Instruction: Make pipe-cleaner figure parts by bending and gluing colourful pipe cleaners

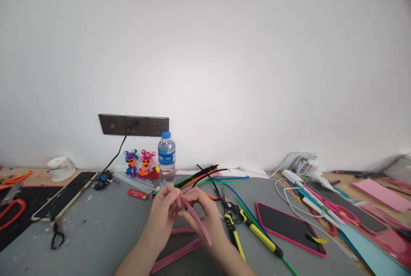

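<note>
Both of my hands meet low in the middle of the view over a grey mat (105, 224). A pink pipe cleaner (199, 221) is pinched between them, one end hanging toward the lower right. My left hand (162, 216) grips it with thumb and fingers near its bend. Close beside, my right hand (205, 211) has its fingers closed on the same strip. More pink pipe cleaners (178, 253) lie on the mat beneath my hands, partly covered by them. Yellow-and-black pliers (236, 218) rest with handles spread, just right of my right hand.
A water bottle (166, 158) stands behind my hands, near two small pipe-cleaner figures (145, 165). Coloured pipe cleaners (199, 177) are heaped by the wall. A pink-edged phone (290, 228) lies right; another phone (66, 194) and orange-handled scissors (13, 214) lie left. White cables (287, 199) trail at right.
</note>
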`<state>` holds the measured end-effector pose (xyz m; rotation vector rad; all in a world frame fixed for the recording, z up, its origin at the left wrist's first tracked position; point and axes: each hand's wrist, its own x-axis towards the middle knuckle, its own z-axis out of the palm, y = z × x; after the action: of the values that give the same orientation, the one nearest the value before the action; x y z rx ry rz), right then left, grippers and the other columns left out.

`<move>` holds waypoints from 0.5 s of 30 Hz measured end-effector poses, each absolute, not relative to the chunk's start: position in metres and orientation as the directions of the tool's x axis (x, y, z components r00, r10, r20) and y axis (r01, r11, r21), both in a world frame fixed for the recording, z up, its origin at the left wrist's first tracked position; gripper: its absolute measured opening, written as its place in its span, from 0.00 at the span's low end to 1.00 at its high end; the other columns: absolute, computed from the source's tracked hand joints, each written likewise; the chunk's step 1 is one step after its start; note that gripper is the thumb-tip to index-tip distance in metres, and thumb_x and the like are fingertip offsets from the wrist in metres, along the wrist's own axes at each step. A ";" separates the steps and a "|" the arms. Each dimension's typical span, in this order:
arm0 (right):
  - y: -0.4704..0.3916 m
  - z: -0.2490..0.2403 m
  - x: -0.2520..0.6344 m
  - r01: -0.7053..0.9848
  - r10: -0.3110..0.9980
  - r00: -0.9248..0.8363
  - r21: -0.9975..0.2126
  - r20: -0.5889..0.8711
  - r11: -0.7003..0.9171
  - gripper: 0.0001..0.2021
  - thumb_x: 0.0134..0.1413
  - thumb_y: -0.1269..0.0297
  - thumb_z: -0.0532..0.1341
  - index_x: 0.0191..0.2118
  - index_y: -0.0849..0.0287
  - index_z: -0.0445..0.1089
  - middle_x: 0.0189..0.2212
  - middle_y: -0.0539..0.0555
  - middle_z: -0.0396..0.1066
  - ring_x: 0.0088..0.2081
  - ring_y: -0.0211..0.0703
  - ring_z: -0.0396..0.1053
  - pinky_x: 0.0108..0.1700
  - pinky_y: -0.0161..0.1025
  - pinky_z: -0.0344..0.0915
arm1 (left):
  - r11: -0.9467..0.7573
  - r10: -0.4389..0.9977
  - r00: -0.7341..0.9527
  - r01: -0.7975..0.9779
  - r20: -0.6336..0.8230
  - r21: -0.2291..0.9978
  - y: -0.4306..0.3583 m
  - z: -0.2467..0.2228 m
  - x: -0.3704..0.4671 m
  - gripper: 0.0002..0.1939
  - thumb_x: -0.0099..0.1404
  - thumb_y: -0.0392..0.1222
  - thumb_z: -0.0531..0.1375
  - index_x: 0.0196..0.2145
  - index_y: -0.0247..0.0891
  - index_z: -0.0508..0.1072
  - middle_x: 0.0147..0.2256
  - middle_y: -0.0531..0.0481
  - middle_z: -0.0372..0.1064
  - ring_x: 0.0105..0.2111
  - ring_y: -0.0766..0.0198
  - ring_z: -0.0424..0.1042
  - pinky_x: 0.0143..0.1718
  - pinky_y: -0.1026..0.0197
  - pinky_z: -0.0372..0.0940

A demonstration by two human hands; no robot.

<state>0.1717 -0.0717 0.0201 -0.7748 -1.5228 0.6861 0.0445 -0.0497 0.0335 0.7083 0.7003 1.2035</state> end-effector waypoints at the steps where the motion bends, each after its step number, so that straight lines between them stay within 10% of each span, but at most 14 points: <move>1: -0.072 0.019 0.171 0.087 0.810 -0.017 -0.806 0.586 0.585 0.06 0.51 0.66 0.67 0.35 0.56 0.70 0.30 0.52 0.71 0.32 0.43 0.68 0.35 0.37 0.64 | 0.210 0.971 0.216 -0.575 -0.100 0.791 -0.050 0.032 0.045 0.24 0.48 0.48 0.71 0.19 0.39 0.57 0.16 0.63 0.48 0.18 0.73 0.45 0.19 0.71 0.51; 15: -0.068 0.016 0.176 -0.009 0.849 0.173 -0.861 0.500 0.509 0.05 0.56 0.66 0.63 0.30 0.58 0.73 0.26 0.51 0.72 0.29 0.41 0.69 0.33 0.36 0.66 | 0.210 0.957 0.284 -0.531 -0.061 0.821 -0.050 0.029 0.052 0.23 0.50 0.50 0.70 0.18 0.38 0.60 0.14 0.64 0.46 0.17 0.73 0.42 0.20 0.69 0.48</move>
<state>0.1756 -0.0684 0.0165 -0.8508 -1.2571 0.7262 0.0515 -0.0502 0.0287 0.7868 0.6616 1.1460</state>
